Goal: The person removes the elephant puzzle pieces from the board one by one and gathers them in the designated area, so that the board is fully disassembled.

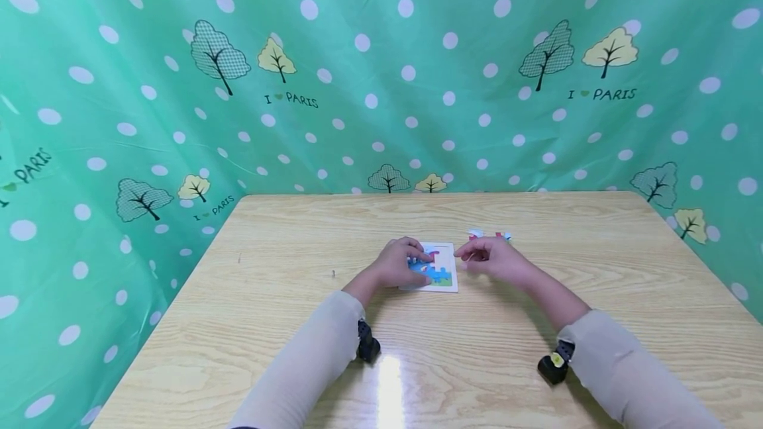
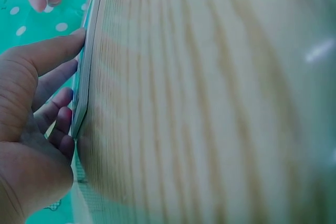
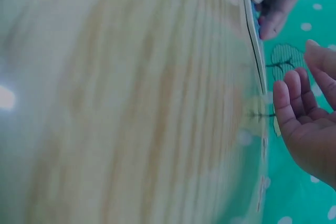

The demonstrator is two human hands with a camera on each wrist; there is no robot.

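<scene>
A jigsaw puzzle in a white frame [image 1: 444, 287] lies flat on the table, its picture blue, green and red, with a pale unfilled patch at the upper right. My left hand [image 1: 398, 263] rests on its left side, thumb and fingertips touching the surface; the left wrist view shows the thumb [image 2: 58, 51] on the board's edge. Just right of the frame hovers my right hand [image 1: 497, 260], fingers loosely bent. Thumb and fingers stand apart in the right wrist view, and no piece shows between them. Beyond that hand lie loose puzzle pieces [image 1: 507, 236], partly hidden by it.
The light wooden table [image 1: 286, 349] reaches back to a green dotted curtain [image 1: 334, 85] hung behind and on the left. Black wrist cameras [image 1: 368, 344] sit at both cuffs. Glare shows near the front.
</scene>
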